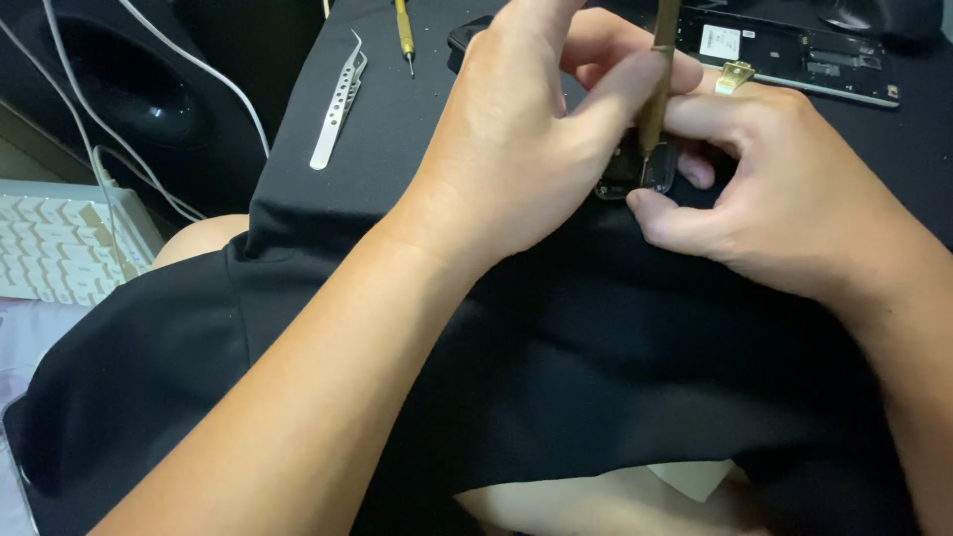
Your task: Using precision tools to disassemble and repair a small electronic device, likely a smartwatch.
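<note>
Two hands on job: my left hand (516,149) pinches brass tool (657,89), shaft near-upright, tip down on small part (635,174). My right hand (784,199) clamps part from right, thumb beneath. Part between both hands, on black cloth (556,377). Tweezers (338,99) far left.

tweezers (338,99) on cloth (596,377), left of hands | screwdriver (404,35) behind | keyboard (50,243) far left | opened phone (794,50) behind right
</note>
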